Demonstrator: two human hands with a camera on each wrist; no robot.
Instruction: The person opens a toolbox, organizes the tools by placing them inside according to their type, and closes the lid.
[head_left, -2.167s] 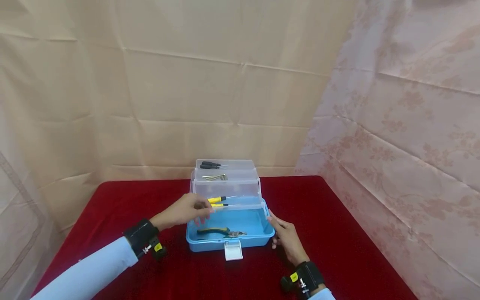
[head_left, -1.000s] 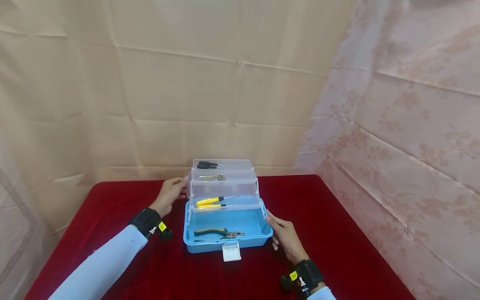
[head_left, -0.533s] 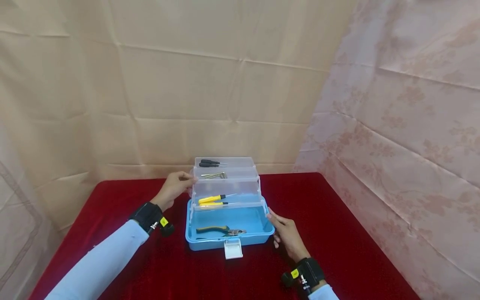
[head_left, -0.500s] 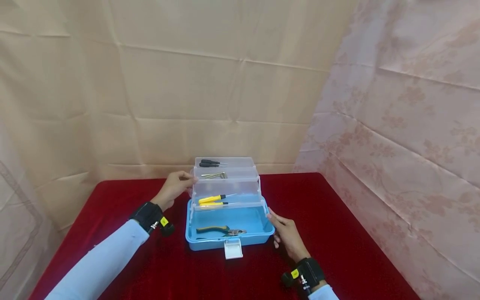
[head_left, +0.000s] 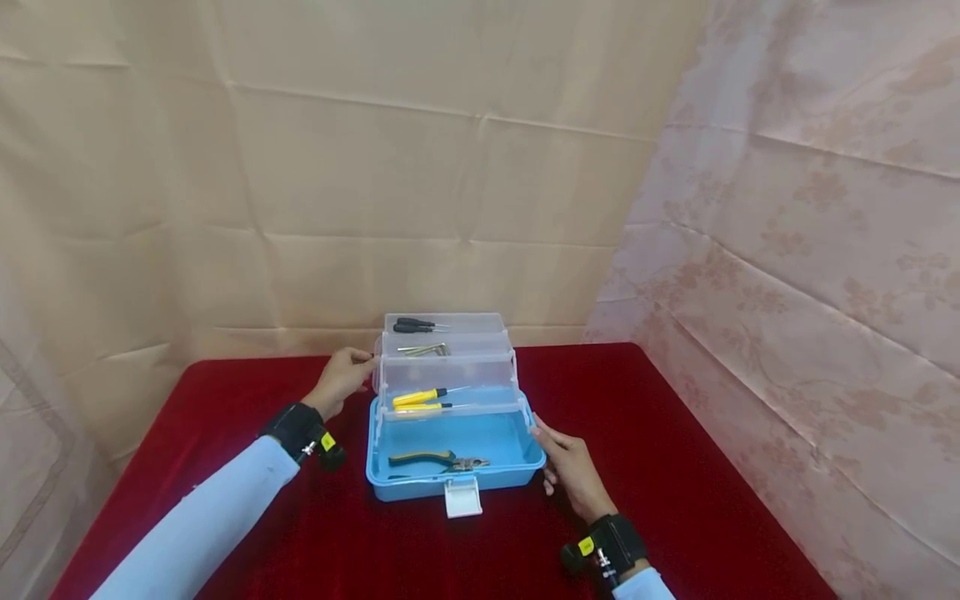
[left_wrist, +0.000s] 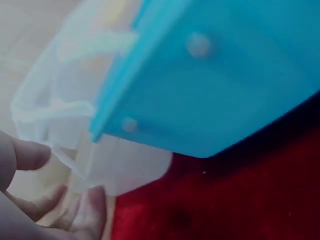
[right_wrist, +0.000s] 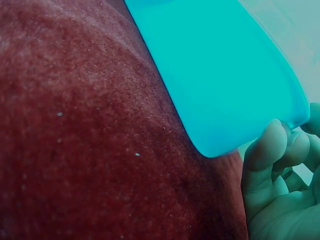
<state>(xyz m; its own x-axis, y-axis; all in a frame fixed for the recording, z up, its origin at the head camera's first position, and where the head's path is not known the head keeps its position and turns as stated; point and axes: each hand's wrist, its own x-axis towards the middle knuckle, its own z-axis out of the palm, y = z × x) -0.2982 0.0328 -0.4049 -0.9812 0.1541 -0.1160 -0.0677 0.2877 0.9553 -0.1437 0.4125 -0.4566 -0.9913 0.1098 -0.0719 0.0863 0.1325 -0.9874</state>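
A blue toolbox (head_left: 502, 478) stands with its lid back and its clear stepped trays raised. My left hand (head_left: 341, 383) is at its left rear, thumb and fingers around the edge of the clear lid (left_wrist: 135, 162), seen close in the left wrist view. At the right end, my right hand (head_left: 577, 475) grips the box's rim between thumb and fingers. Pliers (head_left: 423, 457) with green and yellow handles lie in the base. Two yellow screwdrivers (head_left: 417, 397) lie in the lowest tray, L-shaped hex keys (head_left: 426, 350) in the middle one, black screwdrivers (head_left: 412, 326) in the top one.
A white latch (head_left: 462, 497) hangs down at the box's front. The table has a dark red cloth (head_left: 600, 400). A beige curtain (head_left: 337, 167) rises behind it, and a pale flowered one (head_left: 810, 250) along the right.
From over the lowest tray, my left hand has moved left and back to the lid's edge. The right hand keeps its grip on the box. The trays and tools look unmoved.
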